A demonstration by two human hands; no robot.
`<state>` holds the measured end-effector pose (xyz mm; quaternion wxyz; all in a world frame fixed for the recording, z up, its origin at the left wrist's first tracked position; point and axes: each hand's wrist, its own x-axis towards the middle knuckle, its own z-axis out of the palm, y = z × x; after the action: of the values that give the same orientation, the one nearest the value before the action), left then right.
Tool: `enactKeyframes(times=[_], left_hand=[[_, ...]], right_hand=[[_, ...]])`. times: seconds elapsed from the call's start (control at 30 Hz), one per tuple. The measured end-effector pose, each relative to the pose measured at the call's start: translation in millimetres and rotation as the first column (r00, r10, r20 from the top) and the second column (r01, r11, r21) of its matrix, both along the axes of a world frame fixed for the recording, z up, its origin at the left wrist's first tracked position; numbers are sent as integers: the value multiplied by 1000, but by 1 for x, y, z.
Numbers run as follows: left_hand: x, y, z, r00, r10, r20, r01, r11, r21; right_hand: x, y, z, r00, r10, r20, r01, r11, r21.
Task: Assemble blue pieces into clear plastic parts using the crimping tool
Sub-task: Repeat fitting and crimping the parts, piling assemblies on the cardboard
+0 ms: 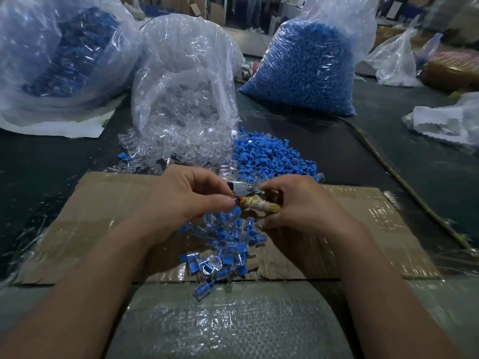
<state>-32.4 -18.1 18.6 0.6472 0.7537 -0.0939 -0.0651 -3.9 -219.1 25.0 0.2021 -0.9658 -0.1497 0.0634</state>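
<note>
One crimping tool [244,189]: R hand [303,206] grips handle, L hand [186,199] pinches tip.

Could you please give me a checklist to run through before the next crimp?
1. Tool held in right hand, fingers curled round its wrapped handle: ok.
2. Left hand pinches a small part at the tool's head: ok.
3. Part seated squarely in the tool: cannot tell, the fingers hide it.
4. Blue pieces heaped just beyond the hands: ok.
5. Clear parts spilled from their bag beside them: ok.
6. Finished pile lies on the cardboard under the hands: ok.
</note>
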Motion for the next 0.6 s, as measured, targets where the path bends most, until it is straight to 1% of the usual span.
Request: enactKeyframes(times=[0.07,0.13,0.17,0.23,0.3,0.37,0.47,0.6], left_hand=[[-2,-1,1,998,-40,-40,43,997,71],[-3,-2,3,998,-35,-46,38,997,68],[-4,-2,3,1000,2,-26,0,998,55],[-1,-1,0,989,142,34,-144,989,44],[5,2,-5,947,310,85,-314,949,40],[11,4,-11,890,436,135,-447,893,57],[17,7,-17,843,506,181,-530,839,124],[22,6,-21,827,516,223,-555,811,182]], right_hand=[[2,-1,-1,1000,9,1,-9,1000,-19],[3,-2,-2,1000,20,-16,-21,1000,-22],[3,-2,-3,999,30,-30,-31,999,-22],[4,-4,-3,997,49,-55,-51,998,-34],[5,-6,-2,995,49,-84,-53,998,-36],[5,-8,-1,992,39,-116,-38,999,13],[6,-11,-1,995,20,-100,-9,993,116],[11,-11,-4,998,-52,19,47,976,213]])
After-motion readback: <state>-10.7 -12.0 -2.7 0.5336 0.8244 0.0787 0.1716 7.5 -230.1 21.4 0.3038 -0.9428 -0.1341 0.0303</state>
